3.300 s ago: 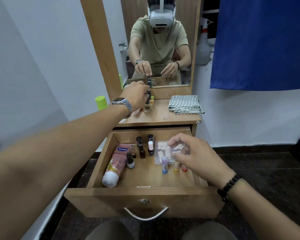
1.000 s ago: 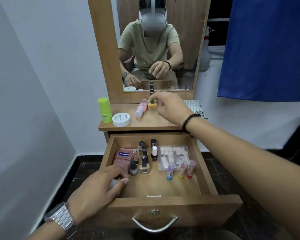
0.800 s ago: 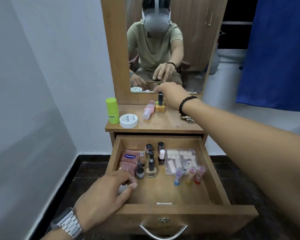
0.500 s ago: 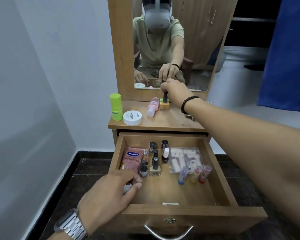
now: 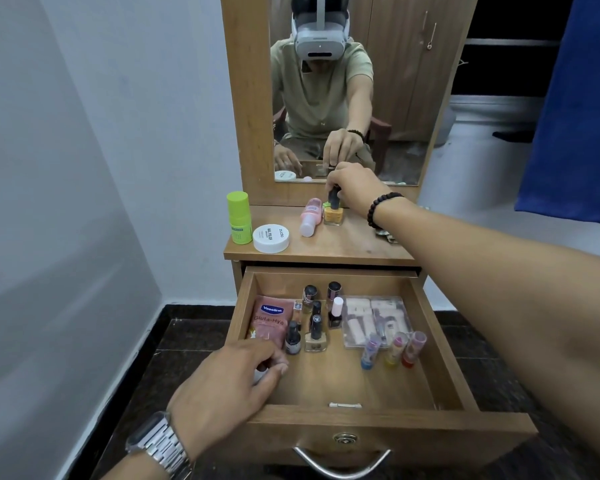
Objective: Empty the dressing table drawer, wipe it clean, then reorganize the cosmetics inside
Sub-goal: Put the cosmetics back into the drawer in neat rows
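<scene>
Right hand [image 5: 355, 190] pinches black cap of yellow nail polish bottle [image 5: 333, 215] on dressing table top [image 5: 329, 245] — beside pink bottle [image 5: 309, 217]. Left hand [image 5: 222, 386] curls over Vaseline tube [image 5: 269, 318] in open drawer [image 5: 361, 426] — grasp unclear.

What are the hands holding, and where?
The right hand pinches the yellow nail polish bottle by its black cap. The left hand grips the Vaseline tube near its cap end.

Open wooden drawer [image 5: 440, 344] with upright nail-polish bottles [image 5: 315, 336], lying Vaseline tube [image 5: 269, 320]
</scene>
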{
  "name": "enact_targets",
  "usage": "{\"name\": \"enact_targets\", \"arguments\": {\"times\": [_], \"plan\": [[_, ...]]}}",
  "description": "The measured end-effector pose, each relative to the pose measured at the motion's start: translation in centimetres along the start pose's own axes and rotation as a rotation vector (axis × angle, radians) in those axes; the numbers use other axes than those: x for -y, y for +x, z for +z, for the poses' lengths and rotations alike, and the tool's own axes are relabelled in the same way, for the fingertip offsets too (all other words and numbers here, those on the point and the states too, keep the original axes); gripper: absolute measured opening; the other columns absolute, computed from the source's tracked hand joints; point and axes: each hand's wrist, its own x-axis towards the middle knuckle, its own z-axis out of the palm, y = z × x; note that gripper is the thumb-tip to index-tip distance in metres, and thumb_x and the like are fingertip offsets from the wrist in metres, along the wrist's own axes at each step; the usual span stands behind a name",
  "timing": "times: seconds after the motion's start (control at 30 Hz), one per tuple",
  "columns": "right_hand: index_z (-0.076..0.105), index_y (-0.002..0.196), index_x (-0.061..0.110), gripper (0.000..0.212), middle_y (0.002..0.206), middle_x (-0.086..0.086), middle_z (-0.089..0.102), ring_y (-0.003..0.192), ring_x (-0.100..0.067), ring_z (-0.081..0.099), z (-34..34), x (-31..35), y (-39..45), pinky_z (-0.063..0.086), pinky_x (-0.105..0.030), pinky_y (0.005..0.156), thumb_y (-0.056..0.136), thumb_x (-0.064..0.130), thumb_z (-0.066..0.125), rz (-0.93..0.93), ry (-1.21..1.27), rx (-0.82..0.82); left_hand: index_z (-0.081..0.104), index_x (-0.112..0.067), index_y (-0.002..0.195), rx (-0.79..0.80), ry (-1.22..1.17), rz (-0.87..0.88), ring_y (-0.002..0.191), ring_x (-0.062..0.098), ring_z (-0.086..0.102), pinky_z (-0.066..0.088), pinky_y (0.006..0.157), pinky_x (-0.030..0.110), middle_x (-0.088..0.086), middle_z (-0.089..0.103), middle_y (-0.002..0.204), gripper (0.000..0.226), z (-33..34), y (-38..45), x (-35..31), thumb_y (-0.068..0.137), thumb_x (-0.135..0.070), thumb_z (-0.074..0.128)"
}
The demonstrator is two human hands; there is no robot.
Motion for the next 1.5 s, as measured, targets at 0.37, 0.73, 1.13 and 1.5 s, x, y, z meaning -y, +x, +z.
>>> {"name": "enact_targets", "arguments": {"times": [0.37,0.73,1.13,1.5], "plan": [[0.064,0.109,0.006,0.020,0.117,-0.011,0.057,0.107,-0.028,0.055,-3.2,-0.6,-3.9,0.034,-0.026,0.077,0.090,0.002,0.056,-0.089,-0.072,0.029,0.063,-0.036,0.089,-0.019,0.028,-0.001,0.080,-0.008,0.054,0.038,0.065,0.012,-0.028,0.060,0.082,0.014,-0.1,-0.1,-0.3,0.093,-0.041,0.051],[0.071,0.093,0.011,0.020,0.096,-0.005,0.067,0.091,-0.021,0.060,-4.0,3.3,-15.1,0.049,-0.035,0.079,0.090,0.028,0.061,-0.152,0.107,0.145,0.064,-0.031,0.086,0.015,0.079,-0.049,0.078,0.003,0.059,0.051,0.073,0.032,-0.017,0.066,0.086,0.019,0.1,0.2,-0.1,0.092,-0.041,0.050],[0.063,0.077,0.021,0.033,0.092,0.002,0.063,0.083,-0.020,0.061,-0.4,8.1,-19.4,0.050,-0.035,0.069,0.088,0.052,0.057,-0.220,0.070,0.234,0.062,-0.032,0.094,0.098,0.109,-0.086,0.081,0.007,0.059,0.050,0.073,0.035,-0.013,0.066,0.094,0.023,0.1,0.5,0.1,0.093,-0.045,0.043],[0.065,0.079,0.016,0.034,0.093,-0.006,0.065,0.080,-0.026,0.062,3.6,10.9,-18.0,0.039,-0.028,0.059,0.087,0.048,0.058,-0.221,-0.007,0.260,0.061,-0.033,0.096,0.102,0.090,-0.085,0.080,0.008,0.059,0.051,0.072,0.036,-0.012,0.066,0.092,0.024,0.4,0.5,0.6,0.092,-0.048,0.042]]}}
